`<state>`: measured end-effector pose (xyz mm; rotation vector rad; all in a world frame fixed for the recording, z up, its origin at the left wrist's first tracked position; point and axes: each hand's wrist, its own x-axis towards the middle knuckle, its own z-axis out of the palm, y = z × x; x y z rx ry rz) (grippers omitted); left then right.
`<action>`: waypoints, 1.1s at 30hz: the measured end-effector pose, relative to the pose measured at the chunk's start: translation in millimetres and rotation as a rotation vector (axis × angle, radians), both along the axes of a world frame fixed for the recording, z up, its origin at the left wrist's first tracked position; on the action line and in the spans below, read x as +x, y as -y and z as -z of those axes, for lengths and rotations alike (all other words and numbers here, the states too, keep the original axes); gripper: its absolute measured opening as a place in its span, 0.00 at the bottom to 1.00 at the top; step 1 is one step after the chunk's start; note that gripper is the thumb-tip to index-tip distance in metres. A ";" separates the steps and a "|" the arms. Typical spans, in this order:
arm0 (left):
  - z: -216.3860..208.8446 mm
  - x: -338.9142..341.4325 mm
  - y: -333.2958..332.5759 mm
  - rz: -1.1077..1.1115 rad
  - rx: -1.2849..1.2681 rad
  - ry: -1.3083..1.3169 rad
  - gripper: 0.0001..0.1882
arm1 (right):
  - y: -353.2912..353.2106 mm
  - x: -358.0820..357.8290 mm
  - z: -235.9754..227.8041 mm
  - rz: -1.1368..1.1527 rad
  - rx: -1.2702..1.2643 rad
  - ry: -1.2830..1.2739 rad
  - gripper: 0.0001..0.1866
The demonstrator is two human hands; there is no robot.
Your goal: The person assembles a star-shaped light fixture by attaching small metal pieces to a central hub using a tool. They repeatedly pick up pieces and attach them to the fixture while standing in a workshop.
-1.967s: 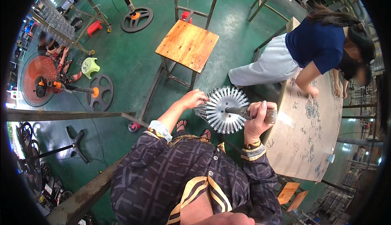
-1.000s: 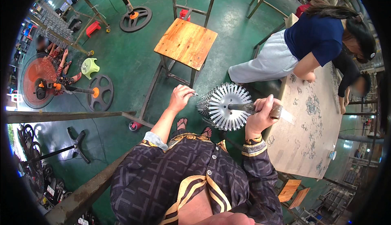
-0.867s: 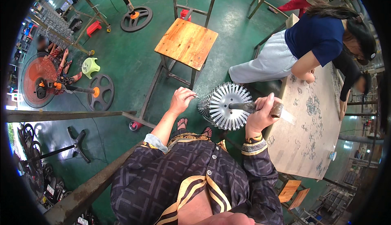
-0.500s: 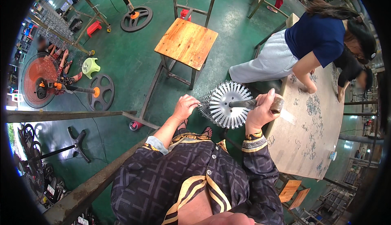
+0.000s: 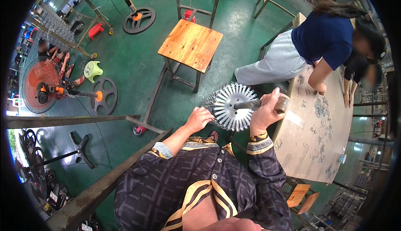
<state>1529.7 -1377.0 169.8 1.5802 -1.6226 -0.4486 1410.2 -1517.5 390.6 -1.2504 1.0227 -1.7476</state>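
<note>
At bench edge: L hand [image 5: 199, 118] back on finned disc [image 5: 234, 107] rim, fingers curled; R hand [image 5: 264, 113] still fisted round tool handle [image 5: 280, 105].

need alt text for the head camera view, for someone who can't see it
Seen from above, a person's right hand grips the handle of a round silver disc with radiating slots while the left hand touches its rim. A wooden stool stands on the green floor beyond; another person leans over a worktable at right.

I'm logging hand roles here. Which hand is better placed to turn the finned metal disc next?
Probably the left hand: it rests at the rim of the finned metal disc, free to push the fins, while the right hand is closed around the tool handle at the hub.
</note>
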 end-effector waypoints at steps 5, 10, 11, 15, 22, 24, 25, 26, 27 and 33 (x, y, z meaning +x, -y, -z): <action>-4.0 -2.6 0.6 0.043 -0.031 0.047 0.06 | 1.1 2.5 1.6 0.012 -0.022 -0.031 0.11; -9.6 -3.2 2.9 0.071 -0.075 0.100 0.06 | 1.1 2.2 0.7 0.008 -0.017 -0.011 0.11; -10.0 -2.9 3.0 0.076 -0.077 0.115 0.06 | 1.1 2.0 0.6 0.008 -0.017 -0.011 0.11; -8.3 -4.6 2.6 0.072 -0.092 0.120 0.06 | 2.0 1.5 2.4 0.006 -0.026 -0.021 0.11; -6.6 -10.0 7.7 0.041 -0.110 0.112 0.05 | 1.6 5.8 0.3 0.024 -0.033 -0.044 0.12; -3.7 -10.6 8.3 0.037 -0.102 0.121 0.05 | 1.1 6.3 0.0 0.023 -0.030 -0.045 0.12; -3.0 -10.7 8.3 0.039 -0.092 0.127 0.05 | 0.4 6.5 -0.9 0.020 -0.027 -0.042 0.12; -2.2 -10.9 8.4 0.041 -0.082 0.133 0.05 | 0.2 6.7 -1.4 0.017 -0.023 -0.040 0.12; -1.6 -10.9 8.0 0.039 -0.081 0.134 0.05 | 0.4 6.7 -1.0 0.018 -0.024 -0.044 0.12; -0.2 -12.2 8.5 0.041 -0.065 0.135 0.05 | 0.7 7.7 -1.8 0.019 -0.031 -0.042 0.12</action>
